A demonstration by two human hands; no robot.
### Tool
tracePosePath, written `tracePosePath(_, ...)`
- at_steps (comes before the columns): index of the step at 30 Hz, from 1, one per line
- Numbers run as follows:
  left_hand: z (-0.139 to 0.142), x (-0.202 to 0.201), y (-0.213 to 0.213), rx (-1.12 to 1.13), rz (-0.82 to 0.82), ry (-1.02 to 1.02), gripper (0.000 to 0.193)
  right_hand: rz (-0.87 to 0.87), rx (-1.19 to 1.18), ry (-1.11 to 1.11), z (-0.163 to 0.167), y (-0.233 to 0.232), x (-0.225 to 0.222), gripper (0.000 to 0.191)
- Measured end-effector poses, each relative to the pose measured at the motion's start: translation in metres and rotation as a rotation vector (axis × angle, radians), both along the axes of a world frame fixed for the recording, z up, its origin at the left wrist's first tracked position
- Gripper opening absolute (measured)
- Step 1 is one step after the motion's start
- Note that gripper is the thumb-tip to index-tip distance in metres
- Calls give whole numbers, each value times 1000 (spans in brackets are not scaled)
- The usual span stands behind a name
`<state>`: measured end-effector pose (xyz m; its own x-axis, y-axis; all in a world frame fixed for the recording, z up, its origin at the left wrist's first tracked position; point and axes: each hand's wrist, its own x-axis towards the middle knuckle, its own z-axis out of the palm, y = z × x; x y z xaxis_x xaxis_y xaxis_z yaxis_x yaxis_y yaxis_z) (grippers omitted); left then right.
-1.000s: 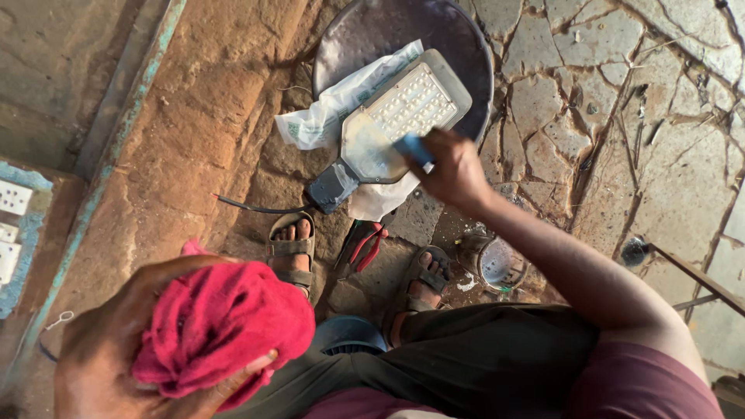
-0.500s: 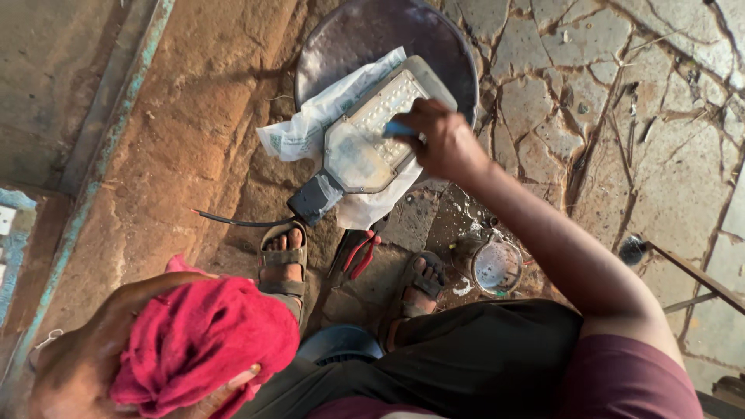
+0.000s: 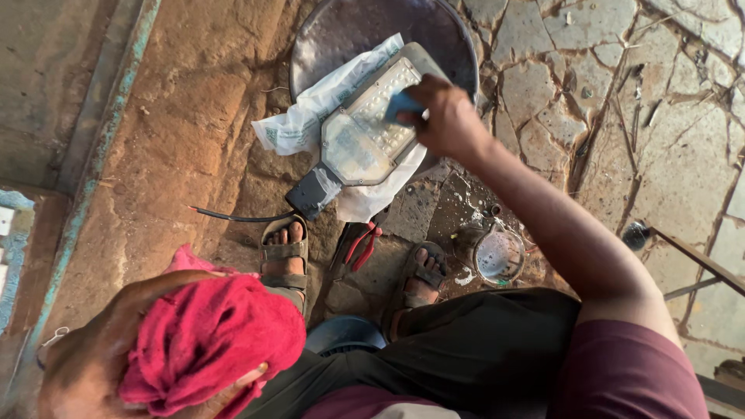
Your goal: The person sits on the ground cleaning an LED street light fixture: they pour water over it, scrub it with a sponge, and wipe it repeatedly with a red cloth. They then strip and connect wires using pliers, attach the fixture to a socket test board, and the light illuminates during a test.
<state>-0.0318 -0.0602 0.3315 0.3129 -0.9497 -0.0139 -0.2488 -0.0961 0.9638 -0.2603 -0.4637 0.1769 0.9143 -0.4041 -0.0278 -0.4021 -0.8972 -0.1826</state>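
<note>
A grey LED street lamp head [image 3: 358, 143] lies face up on a white plastic bag [image 3: 310, 116] over a round dark metal pan [image 3: 357, 31]. My right hand [image 3: 442, 116] presses a small blue pad [image 3: 402, 105] onto the lamp's LED panel. Close to the camera, my left hand [image 3: 101, 365] grips a bunched red cloth [image 3: 206, 341]. A black cable [image 3: 240, 217] trails left from the lamp's base.
Red-handled pliers [image 3: 358, 247] lie on the stone between my two sandalled feet. A small round container of liquid [image 3: 497, 254] stands by the right foot. Cracked stone paving spreads to the right, a rough brown slab and a concrete step to the left.
My right hand has slid the blue pad up along the lamp's LED panel. The view has shifted slightly; the left hand keeps hold of the red cloth.
</note>
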Motion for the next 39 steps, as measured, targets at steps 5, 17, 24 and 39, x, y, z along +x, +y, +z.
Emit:
tracePosePath(5, 16, -1, 4, 146, 63, -290, 83, -154, 20, -74, 12, -30, -6, 12)
tracePosePath(17, 26, -14, -5, 123, 158, -283, 73, 78, -22, -157, 30, -43, 20, 23)
tracePosePath(24, -19, 3, 22, 63, 17, -192, 90, 294, 115, -223, -2, -54, 24, 18)
tracePosePath(39, 0, -8, 11, 121, 122, -316, 88, 254, -66, -171, -7, -63, 27, 19)
